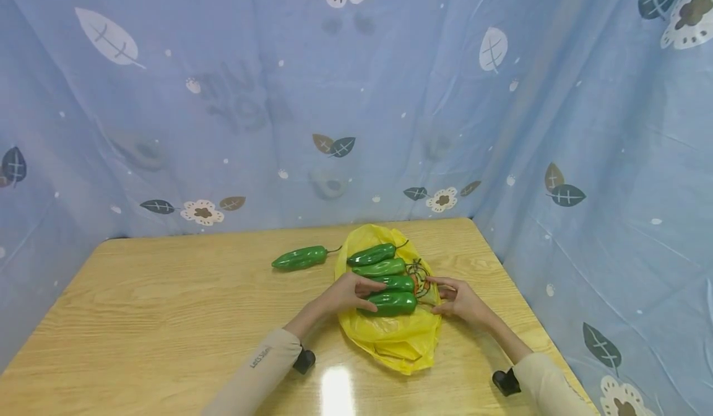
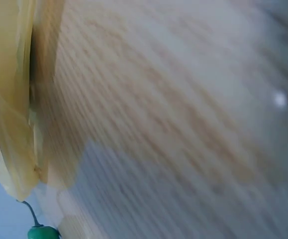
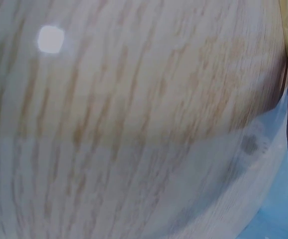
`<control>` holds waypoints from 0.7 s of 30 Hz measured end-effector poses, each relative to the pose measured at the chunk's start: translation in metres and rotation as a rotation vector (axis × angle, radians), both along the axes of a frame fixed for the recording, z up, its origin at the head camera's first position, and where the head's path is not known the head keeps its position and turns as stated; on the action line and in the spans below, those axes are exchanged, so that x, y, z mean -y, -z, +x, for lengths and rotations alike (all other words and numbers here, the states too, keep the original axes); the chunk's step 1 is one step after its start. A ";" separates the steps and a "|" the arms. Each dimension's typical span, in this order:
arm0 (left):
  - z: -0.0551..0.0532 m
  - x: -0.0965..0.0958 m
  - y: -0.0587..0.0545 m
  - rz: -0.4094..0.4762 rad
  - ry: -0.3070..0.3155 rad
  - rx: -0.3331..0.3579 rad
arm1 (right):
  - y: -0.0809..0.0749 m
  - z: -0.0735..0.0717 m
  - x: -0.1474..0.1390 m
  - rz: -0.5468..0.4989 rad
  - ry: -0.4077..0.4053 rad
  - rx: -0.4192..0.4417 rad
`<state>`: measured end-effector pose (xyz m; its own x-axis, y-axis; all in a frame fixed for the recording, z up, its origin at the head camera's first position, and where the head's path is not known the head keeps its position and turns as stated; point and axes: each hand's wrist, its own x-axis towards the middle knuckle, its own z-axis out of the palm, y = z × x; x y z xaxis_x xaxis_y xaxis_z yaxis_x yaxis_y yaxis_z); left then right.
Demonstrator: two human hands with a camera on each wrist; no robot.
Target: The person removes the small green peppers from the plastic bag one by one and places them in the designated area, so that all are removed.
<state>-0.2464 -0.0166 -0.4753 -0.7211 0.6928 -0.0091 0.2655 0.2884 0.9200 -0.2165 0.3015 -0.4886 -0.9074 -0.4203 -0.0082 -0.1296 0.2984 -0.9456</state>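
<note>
Four green peppers lie side by side on a flattened yellow plastic bag (image 1: pixel 390 332): a far pepper (image 1: pixel 372 255), a lighter pepper (image 1: pixel 380 268), a third pepper (image 1: pixel 398 283) and the nearest pepper (image 1: pixel 397 304). My left hand (image 1: pixel 344 293) is at the left ends of the two nearest peppers, index finger and thumb spread apart. At the bag's right edge, by the stems, my right hand (image 1: pixel 463 301) has its fingers and thumb spread. One more green pepper (image 1: pixel 301 258) lies left of the bag. Wrist views show little of either hand.
The wooden table (image 1: pixel 167 317) extends well to the left of the bag. A blue patterned curtain (image 1: pixel 267 94) hangs behind it and along the right side. Black wrist devices sit on both sleeves.
</note>
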 end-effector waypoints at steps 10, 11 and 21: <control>0.001 0.003 0.002 -0.056 0.016 -0.059 | -0.002 -0.005 0.001 -0.013 -0.019 0.030; 0.001 0.003 0.002 -0.068 0.017 -0.064 | -0.002 -0.005 0.001 -0.015 -0.021 0.035; 0.004 0.002 0.003 -0.202 0.040 -0.190 | -0.004 -0.002 -0.003 0.028 -0.006 0.038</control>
<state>-0.2425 -0.0182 -0.4787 -0.6948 0.7190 -0.0171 0.4429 0.4466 0.7774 -0.2187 0.3046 -0.4844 -0.9038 -0.4245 -0.0548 -0.0951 0.3239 -0.9413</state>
